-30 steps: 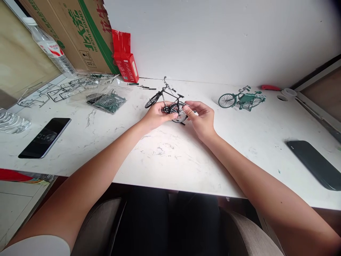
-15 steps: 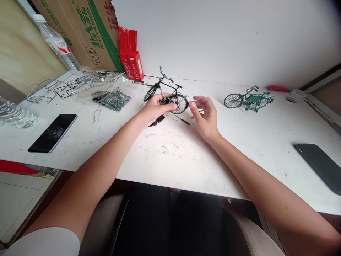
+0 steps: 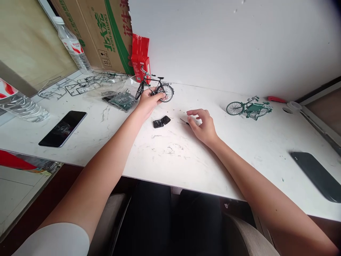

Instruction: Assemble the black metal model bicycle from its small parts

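A black model bicycle (image 3: 157, 85) is gripped in my left hand (image 3: 149, 103), held near its pedals and rear wheel, just above the table. My right hand (image 3: 204, 126) rests near the table surface with fingers curved and apart, and nothing shows between them. Beside its fingertips lies a thin dark tool (image 3: 184, 122), partly hidden by the hand. Between my hands is a small open black case (image 3: 161, 122). A green model bicycle (image 3: 250, 107) stands farther to the right.
Plastic part frames (image 3: 87, 83) and a bagged wheel kit (image 3: 121, 99) lie at the left. Nearby are a phone (image 3: 63, 128), two water bottles (image 3: 73, 46), a red packet (image 3: 140, 57) and a cardboard box (image 3: 106, 35). A dark phone-shaped object (image 3: 317, 174) lies right, a red item (image 3: 277, 99) behind.
My left hand has carried the black bicycle left, away from my right hand. The right hand has dropped lower toward the thin tool. The small black case now shows fully. The view has shifted slightly.
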Tool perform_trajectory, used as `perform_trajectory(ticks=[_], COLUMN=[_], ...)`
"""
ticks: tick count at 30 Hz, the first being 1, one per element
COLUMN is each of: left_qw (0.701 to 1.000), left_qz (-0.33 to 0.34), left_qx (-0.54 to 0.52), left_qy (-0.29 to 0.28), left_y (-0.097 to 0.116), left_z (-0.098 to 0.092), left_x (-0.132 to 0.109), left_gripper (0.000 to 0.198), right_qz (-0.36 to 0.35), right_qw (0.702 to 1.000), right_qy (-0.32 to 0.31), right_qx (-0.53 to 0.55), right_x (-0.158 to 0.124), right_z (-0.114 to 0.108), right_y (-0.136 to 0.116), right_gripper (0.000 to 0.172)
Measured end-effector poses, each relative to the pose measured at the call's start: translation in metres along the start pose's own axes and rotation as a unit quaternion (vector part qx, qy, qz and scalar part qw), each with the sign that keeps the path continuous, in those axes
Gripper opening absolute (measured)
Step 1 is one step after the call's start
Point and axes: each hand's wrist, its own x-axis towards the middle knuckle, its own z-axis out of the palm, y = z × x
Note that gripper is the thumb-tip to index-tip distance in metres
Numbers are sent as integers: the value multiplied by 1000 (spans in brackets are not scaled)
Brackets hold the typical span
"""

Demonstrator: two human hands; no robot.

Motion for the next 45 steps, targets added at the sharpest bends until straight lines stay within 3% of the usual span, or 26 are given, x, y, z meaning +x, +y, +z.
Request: perform_trajectory(ticks=[8, 17, 26, 37, 41, 45], left_qw=[999, 998, 998, 995, 993, 985], left_qz=[-34, -68, -58, -62, -77, -87], left_qx=[-37, -4, 38, 71, 84, 135], left_qy=[10, 4, 0, -16, -15, -63], left_y=[1, -8, -6, -5, -2, -2], left_z=[-1, -3, -6, -4, 3, 13], left_x=[3, 4, 1, -1, -6, -14], left_gripper=[28, 37, 43, 49, 47, 50], right_qz=[6, -62, -31, -10, -94, -153], right_qw=[997, 982, 972, 948, 964, 976], right_qy=[-25, -41, -83, -151, -97, -31], right_qx=[-71, -175, -219, -281, -229, -151], right_x=[0, 32, 77, 83, 66, 42], right_z=[-1, 8, 27, 33, 24, 7], right_y=[10, 24, 37, 31, 24, 25], right_gripper=[38, 29, 23, 17, 16, 14])
